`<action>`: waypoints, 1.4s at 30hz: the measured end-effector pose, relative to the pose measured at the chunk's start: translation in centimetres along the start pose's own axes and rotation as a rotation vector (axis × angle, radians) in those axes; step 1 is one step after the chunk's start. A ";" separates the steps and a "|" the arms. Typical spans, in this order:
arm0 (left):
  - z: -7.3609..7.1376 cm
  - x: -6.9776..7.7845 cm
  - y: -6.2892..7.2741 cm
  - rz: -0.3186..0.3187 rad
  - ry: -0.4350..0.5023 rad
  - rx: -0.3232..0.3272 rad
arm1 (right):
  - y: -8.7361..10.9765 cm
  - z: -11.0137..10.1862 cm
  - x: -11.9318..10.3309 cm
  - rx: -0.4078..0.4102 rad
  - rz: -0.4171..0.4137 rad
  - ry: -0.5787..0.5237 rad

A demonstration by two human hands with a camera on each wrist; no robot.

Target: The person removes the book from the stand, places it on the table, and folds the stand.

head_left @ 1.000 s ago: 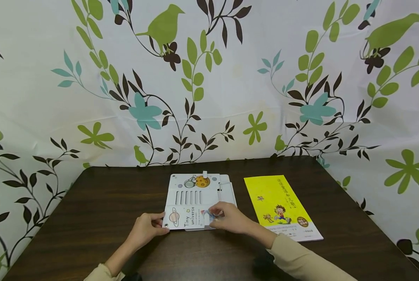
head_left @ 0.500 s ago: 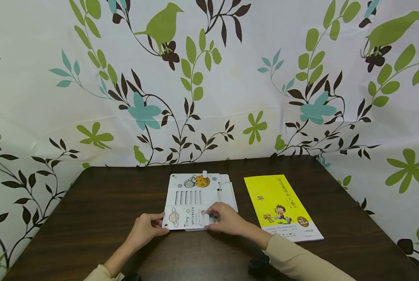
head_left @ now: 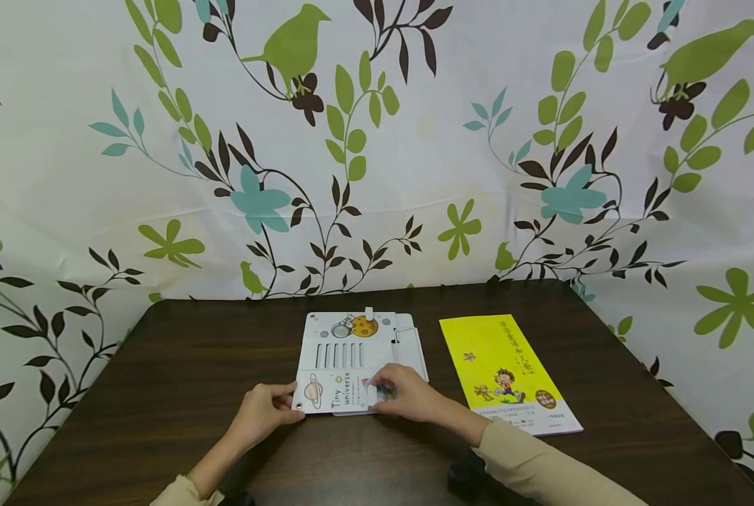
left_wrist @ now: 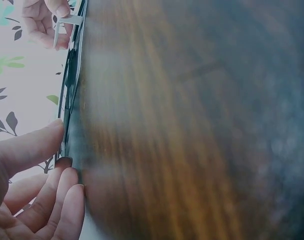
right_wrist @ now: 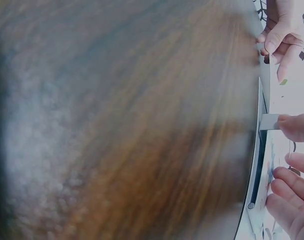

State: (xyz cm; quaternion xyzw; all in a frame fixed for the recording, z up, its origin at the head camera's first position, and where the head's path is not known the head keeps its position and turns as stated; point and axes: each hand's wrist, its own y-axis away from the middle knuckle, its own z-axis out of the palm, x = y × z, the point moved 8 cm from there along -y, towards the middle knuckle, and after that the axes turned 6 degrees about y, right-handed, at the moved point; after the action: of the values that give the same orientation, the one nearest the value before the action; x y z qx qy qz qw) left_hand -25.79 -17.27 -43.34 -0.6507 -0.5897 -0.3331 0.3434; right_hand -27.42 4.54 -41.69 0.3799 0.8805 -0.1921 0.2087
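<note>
A flat white book stand (head_left: 309, 355) lies on the dark table, printed with planets and "Tiny universe" on its near strip. My left hand (head_left: 259, 413) grips the stand's near left corner, thumb on one face and fingers on the other. Over the right part of that strip, my right hand (head_left: 412, 397) pinches a small white page clip (head_left: 372, 395). In the right wrist view, this page clip (right_wrist: 270, 122) juts out from the stand's edge at the fingertips. A second white clip (head_left: 369, 314) sticks up at the far edge. The right fingers hide part of the print.
A yellow children's book (head_left: 478, 351) lies to the right of the stand, near my right forearm. The brown wooden table (head_left: 193, 365) reaches back to a wall cloth (head_left: 414, 176) patterned with birds and leaves. A dark object (head_left: 465, 479) shows below the right sleeve.
My right hand has shifted slightly left, and the white page clip at its fingertips has changed its angle. The left hand, stand and yellow book stay in place.
</note>
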 end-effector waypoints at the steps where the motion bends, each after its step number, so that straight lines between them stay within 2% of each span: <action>1: 0.0 0.0 0.0 0.001 0.000 0.000 | 0.0 0.0 0.0 -0.003 -0.001 0.001; 11: 0.0 -0.2 -0.1 0.001 0.009 -0.006 | -1.0 -0.5 0.6 -0.054 0.035 -0.032; 15: -0.1 -0.3 0.0 -0.009 0.006 -0.002 | -2.6 -1.4 1.4 -0.012 0.065 -0.061; 20: -0.2 -0.2 0.1 -0.011 0.009 0.001 | -4.6 -2.5 3.3 0.046 0.145 -0.063; 29: -0.1 -0.1 0.1 -0.005 0.011 -0.004 | -7.1 -3.3 7.2 0.162 0.189 0.008; 38: 0.0 -0.2 0.0 -0.016 0.012 -0.003 | -9.6 -2.7 9.4 0.165 0.297 -0.063; 42: -0.1 -0.2 0.0 -0.016 0.016 -0.002 | -10.6 -2.6 9.8 0.178 0.298 -0.045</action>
State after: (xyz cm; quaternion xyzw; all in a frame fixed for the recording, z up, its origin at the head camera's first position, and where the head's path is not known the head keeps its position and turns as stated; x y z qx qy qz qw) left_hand -25.82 -17.41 -43.47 -0.6438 -0.5917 -0.3415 0.3447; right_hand -42.02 4.82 -42.65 0.5187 0.7892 -0.2447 0.2199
